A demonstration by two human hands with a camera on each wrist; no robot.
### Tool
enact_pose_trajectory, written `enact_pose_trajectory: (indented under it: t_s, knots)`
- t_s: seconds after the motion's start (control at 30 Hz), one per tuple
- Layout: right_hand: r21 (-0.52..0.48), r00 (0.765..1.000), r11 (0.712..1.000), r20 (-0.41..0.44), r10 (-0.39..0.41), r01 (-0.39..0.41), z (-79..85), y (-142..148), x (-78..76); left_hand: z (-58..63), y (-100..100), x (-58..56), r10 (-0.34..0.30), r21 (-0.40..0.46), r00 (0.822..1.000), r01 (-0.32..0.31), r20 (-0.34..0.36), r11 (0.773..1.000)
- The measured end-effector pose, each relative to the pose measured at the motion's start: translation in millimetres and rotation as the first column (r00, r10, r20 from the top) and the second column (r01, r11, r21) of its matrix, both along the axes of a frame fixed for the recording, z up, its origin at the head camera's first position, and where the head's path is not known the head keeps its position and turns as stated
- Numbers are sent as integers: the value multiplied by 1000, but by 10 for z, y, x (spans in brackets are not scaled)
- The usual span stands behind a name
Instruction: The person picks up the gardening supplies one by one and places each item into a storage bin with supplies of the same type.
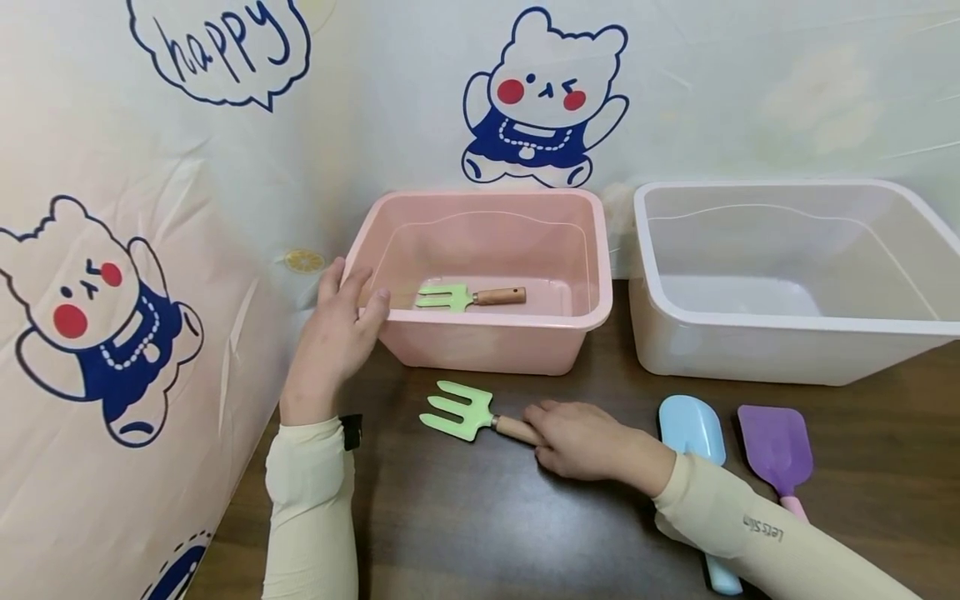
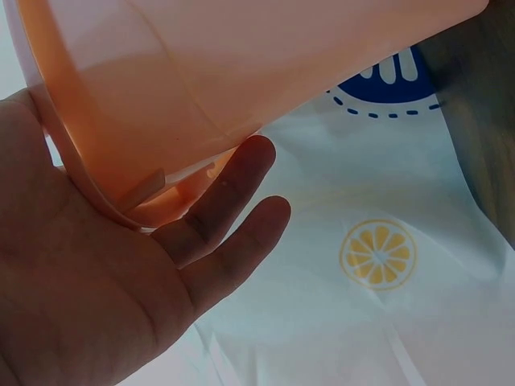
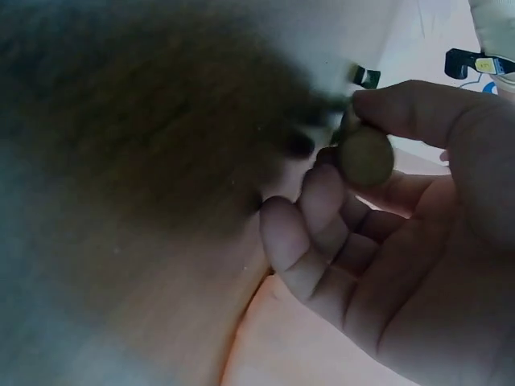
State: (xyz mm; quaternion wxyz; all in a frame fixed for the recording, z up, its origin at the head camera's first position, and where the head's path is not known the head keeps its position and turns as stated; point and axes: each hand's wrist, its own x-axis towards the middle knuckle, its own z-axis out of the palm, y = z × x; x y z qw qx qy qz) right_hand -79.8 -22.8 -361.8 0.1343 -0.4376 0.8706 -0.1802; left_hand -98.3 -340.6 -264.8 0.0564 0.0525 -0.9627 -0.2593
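At the left end of the pink bin [image 1: 487, 346], my left hand [image 1: 330, 350] grips the rim, with the thumb over its inner side and the fingers along the outside. My right hand [image 1: 581, 442] holds the wooden handle of a light green garden hand fork [image 1: 468, 410] in front of the bin, its three tines toward the left. The round handle end [image 3: 367, 157] shows between thumb and fingers in the right wrist view. Inside the bin lies a second green hand fork [image 1: 450, 297] with a wooden handle, tines also leftward.
A whitish bin [image 1: 750, 350] stands at the right beside the pink one. A light blue scoop [image 1: 690, 425] lies partly under the right forearm, and a purple shovel [image 1: 776, 446] with a pink handle is right of it. Printed cloth [image 1: 420, 100] hangs behind and at the left.
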Motion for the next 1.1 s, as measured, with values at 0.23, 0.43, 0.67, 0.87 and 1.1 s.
enact_pose_trajectory:
  t_s: [0.23,0.43,0.67,0.87,1.1]
  knots:
    - [-66,1000,998,4,20,-20,-21,4,-10,4,17,-8,-5,1,1000,5,4,1000]
    - [-111,999,993,25,38,-35,-42,-6,-22,5,18,-6,-4,13,1000,4,-5,1000]
    - [-163,998,986,52,38,-29,-27,-7,-36,-1,15,-13,2,17,1000,-2,-2,1000]
    - [-185,997,982,66,34,-21,-6,-9,-46,0,16,-14,5,4,1000,-5,-2,1000]
    - [-236,996,971,61,59,-43,26,10,-69,-5,27,-16,4,2,1000,-4,0,1000]
